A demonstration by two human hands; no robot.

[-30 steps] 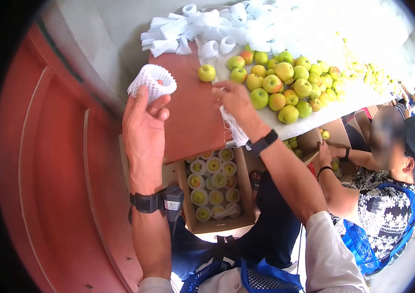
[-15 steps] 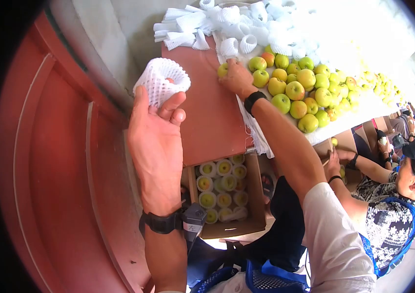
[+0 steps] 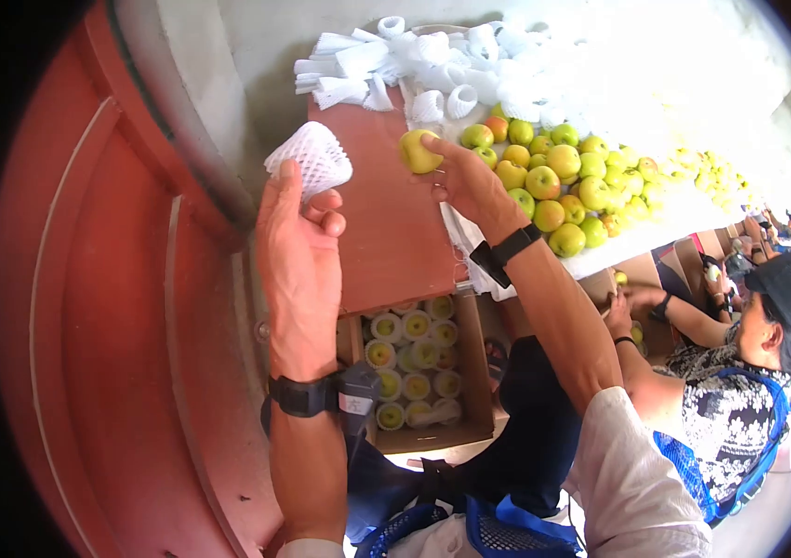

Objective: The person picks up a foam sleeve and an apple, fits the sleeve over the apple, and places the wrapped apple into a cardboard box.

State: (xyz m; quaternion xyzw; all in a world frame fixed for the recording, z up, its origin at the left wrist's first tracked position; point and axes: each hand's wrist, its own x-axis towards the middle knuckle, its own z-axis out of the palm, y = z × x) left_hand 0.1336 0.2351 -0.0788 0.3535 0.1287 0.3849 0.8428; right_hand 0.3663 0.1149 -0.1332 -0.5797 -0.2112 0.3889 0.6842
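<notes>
My left hand (image 3: 302, 232) is raised at the left with its fingers around a white foam net sleeve (image 3: 312, 158). In my right hand (image 3: 470, 181) is a yellow-green apple (image 3: 420, 152), gripped between thumb and fingers above the reddish-brown table (image 3: 386, 237). Beside that hand lies a pile of green and reddish apples (image 3: 544, 183) on a white cloth. Loose foam sleeves (image 3: 432, 48) are heaped behind them at the back of the table. Below the table edge stands a cardboard box (image 3: 471, 372) holding several apples in foam sleeves (image 3: 416, 383).
A red panelled door (image 3: 126, 325) stands close on my left. On the right a co-worker in a black cap (image 3: 786, 293) reaches into another cardboard box (image 3: 651, 270). More people sit farther along the table, and a pale wall (image 3: 274, 46) rises behind it.
My right hand has lifted the apple off the table and drawn it nearer to me. The foam sleeve in my left hand has tipped, turning its opening away from view.
</notes>
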